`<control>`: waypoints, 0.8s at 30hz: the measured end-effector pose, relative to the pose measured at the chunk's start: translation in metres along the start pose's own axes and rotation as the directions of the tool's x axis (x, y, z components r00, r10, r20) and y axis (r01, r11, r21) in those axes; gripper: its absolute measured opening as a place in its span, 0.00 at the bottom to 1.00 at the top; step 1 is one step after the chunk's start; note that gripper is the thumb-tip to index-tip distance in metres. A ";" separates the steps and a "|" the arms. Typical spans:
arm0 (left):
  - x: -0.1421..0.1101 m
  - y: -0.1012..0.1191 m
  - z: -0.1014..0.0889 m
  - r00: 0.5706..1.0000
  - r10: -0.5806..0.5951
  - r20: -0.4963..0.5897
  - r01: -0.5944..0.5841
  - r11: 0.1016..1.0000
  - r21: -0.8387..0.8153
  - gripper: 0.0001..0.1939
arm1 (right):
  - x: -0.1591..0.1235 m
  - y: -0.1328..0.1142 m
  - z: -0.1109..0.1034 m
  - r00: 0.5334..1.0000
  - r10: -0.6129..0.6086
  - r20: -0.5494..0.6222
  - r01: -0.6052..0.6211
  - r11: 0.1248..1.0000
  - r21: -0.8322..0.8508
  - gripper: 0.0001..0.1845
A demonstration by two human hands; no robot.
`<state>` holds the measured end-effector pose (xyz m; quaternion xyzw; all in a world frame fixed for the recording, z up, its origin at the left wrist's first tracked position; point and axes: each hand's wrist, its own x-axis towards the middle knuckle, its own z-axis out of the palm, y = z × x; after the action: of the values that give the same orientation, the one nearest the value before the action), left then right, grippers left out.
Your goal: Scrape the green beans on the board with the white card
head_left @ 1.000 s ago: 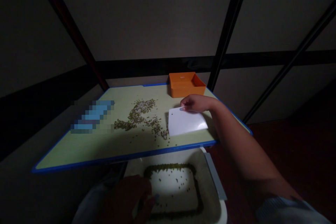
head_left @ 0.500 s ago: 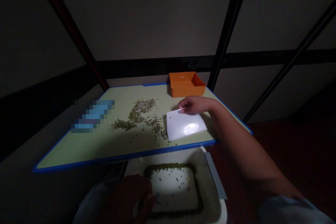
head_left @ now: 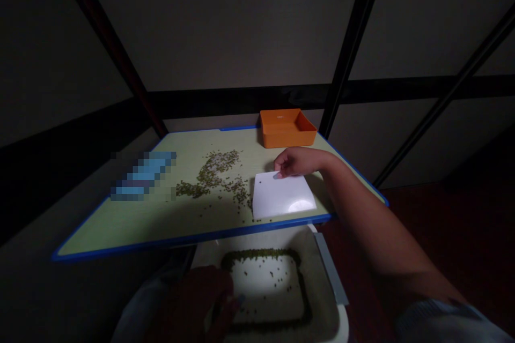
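My right hand (head_left: pixel 295 161) pinches the top edge of a white card (head_left: pixel 282 201) that stands tilted on a pale table with a blue rim (head_left: pixel 132 249), close to its front edge. Small green beans (head_left: pixel 219 177) lie scattered to the left of the card. Below the table's front edge, my left hand (head_left: pixel 193 305) grips the near left side of a white tray (head_left: pixel 322 278). The tray holds green beans (head_left: pixel 257 254) gathered along its walls.
An orange box (head_left: pixel 285 127) sits at the back right of the table. A blurred blue object (head_left: pixel 142 177) lies on the left side. Dark frame bars (head_left: pixel 350 48) rise behind the table.
My right hand has drawn the white card toward the table's front edge and slightly left, and the card now lies flatter. The left hand and tray have stayed put.
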<state>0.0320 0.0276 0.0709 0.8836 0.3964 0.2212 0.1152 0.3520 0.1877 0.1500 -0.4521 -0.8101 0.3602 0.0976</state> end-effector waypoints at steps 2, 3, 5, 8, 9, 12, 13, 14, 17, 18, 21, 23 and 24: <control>0.000 0.000 0.000 1.000 0.003 0.008 -0.003 1.000 0.007 0.08 | -0.001 -0.001 0.000 1.000 0.024 -0.013 -0.024 1.000 -0.016 0.09; 0.000 0.000 0.000 1.000 0.002 0.015 -0.003 1.000 0.010 0.07 | -0.001 -0.001 0.000 0.999 0.031 -0.017 -0.031 0.999 -0.025 0.09; -0.001 0.001 0.001 1.000 -0.007 -0.001 0.007 1.000 0.017 0.08 | -0.001 -0.001 0.000 0.999 0.031 -0.022 -0.032 0.998 -0.048 0.10; -0.002 0.001 0.001 0.999 -0.020 -0.025 0.021 1.000 0.016 0.09 | 0.001 -0.002 0.003 0.999 0.024 -0.032 -0.027 0.996 -0.088 0.09; -0.002 0.001 0.001 0.999 -0.020 -0.029 0.020 1.000 0.015 0.08 | 0.002 -0.003 0.004 0.999 0.024 -0.036 -0.027 0.995 -0.095 0.10; -0.002 0.001 0.001 1.000 -0.010 -0.010 0.010 1.000 0.010 0.08 | 0.005 -0.004 0.007 0.999 0.015 -0.048 -0.019 0.997 -0.081 0.11; -0.001 0.001 0.001 1.000 -0.014 -0.005 0.014 1.000 0.010 0.09 | 0.005 -0.005 0.008 0.999 0.004 -0.050 -0.008 0.998 -0.068 0.11; -0.001 0.001 0.001 1.000 -0.017 0.003 0.017 1.000 0.010 0.09 | 0.006 -0.005 0.009 0.999 -0.008 -0.049 0.006 0.999 -0.051 0.11; 0.000 0.002 0.001 1.000 0.012 -0.002 -0.012 1.000 0.002 0.10 | 0.008 -0.005 0.012 0.998 -0.041 -0.038 0.041 0.999 0.003 0.11; 0.000 0.002 0.002 1.000 0.014 -0.001 -0.014 1.000 0.002 0.09 | 0.009 -0.005 0.013 0.998 -0.047 -0.036 0.047 0.999 0.014 0.11; -0.001 0.000 0.003 1.000 -0.002 -0.006 0.002 1.000 0.000 0.08 | 0.011 -0.005 0.014 0.998 -0.054 -0.030 0.054 0.998 0.020 0.11; -0.001 -0.002 0.003 1.000 -0.007 -0.010 0.007 1.000 0.004 0.08 | 0.011 -0.005 0.015 0.998 -0.060 -0.019 0.060 0.998 0.021 0.11; -0.001 -0.002 0.003 1.000 -0.007 -0.008 0.007 1.000 0.007 0.08 | 0.012 -0.005 0.015 0.998 -0.064 -0.010 0.064 0.998 0.024 0.11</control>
<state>0.0320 0.0282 0.0670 0.8816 0.4007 0.2230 0.1113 0.3348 0.1878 0.1402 -0.4263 -0.8194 0.3647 0.1181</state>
